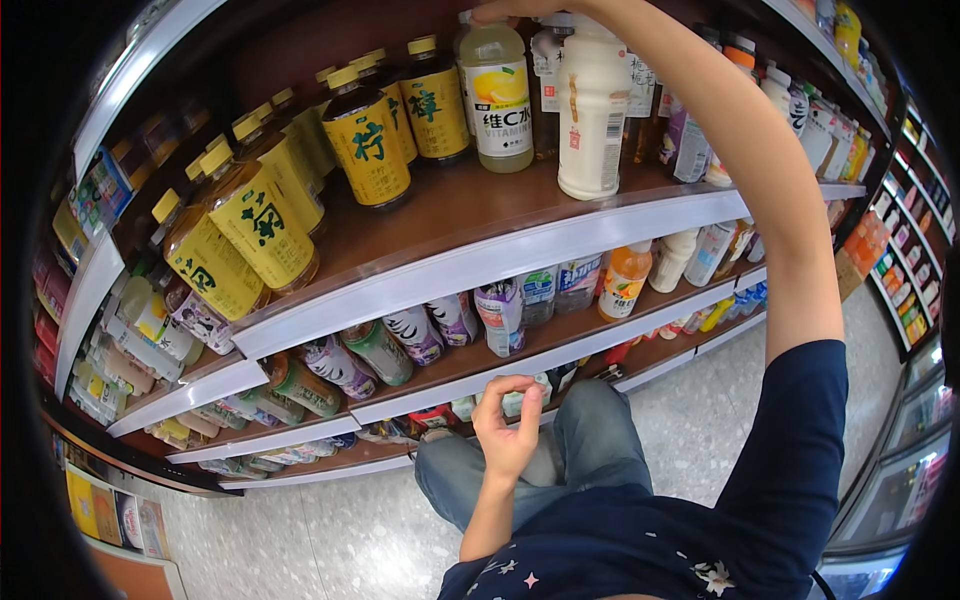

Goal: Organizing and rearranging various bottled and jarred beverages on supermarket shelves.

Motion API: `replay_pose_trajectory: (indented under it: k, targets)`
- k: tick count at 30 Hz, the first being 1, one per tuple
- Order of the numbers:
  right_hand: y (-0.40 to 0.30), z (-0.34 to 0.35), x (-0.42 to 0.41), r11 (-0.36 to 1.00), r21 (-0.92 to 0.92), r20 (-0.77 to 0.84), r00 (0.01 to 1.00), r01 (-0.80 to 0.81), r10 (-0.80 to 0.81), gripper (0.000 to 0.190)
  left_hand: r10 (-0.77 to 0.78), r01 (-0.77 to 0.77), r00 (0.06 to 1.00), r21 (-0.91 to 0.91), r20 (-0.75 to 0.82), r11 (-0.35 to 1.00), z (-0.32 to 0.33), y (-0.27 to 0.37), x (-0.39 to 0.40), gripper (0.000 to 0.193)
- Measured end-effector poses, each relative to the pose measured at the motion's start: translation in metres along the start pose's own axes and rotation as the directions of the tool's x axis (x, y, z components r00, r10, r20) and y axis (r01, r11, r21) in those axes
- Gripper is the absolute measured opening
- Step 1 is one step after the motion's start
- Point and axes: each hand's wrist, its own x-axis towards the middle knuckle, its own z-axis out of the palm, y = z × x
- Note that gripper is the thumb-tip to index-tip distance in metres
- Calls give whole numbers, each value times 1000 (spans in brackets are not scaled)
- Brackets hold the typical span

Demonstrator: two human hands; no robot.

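At the top edge of the view my right hand is closed over the cap of a pale lemon vitamin drink bottle. The bottle stands upright on the upper brown shelf, and part of the hand is cut off by the frame. Just right of it, closer to the shelf's front, is a tall cream-white plastic bottle, below my right forearm. My left hand is held above my knees, empty, its fingers loosely curled and apart from the thumb. Yellow-labelled tea bottles stand left of the lemon bottle.
A white price-rail edge runs along the upper shelf. Below it, a lower shelf carries purple-labelled bottles and an orange drink bottle. My bent knees are close to the lowest shelf. Glass-fronted cabinets stand at right.
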Motion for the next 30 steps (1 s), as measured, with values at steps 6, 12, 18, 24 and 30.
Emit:
replay_pose_trajectory:
  k: [6, 12, 18, 24, 30]
  targets:
    - [11, -19, -17, 984, 166, 73, 994, 69, -82, 53, 0, -3, 998, 46, 69, 999, 8, -1, 6, 11]
    - [6, -42, -87, 993, 103, -249, 968, 50, -23, 49, 110, -116, 976, 18, 187, 993, 8, 17, 35, 21]
    - [40, -35, -192, 979, -125, -574, 793, 163, -206, 41, 191, -178, 884, -69, 426, 982, 28, 66, 100, 49]
    - [99, 9, -256, 994, -103, -657, 753, -43, -36, 39, 75, -174, 911, 213, 405, 961, 72, 91, 190, 59]
    - [100, 26, -261, 998, 9, -656, 753, -57, 49, 39, -107, -84, 846, 328, 522, 941, 110, 78, 222, 83]
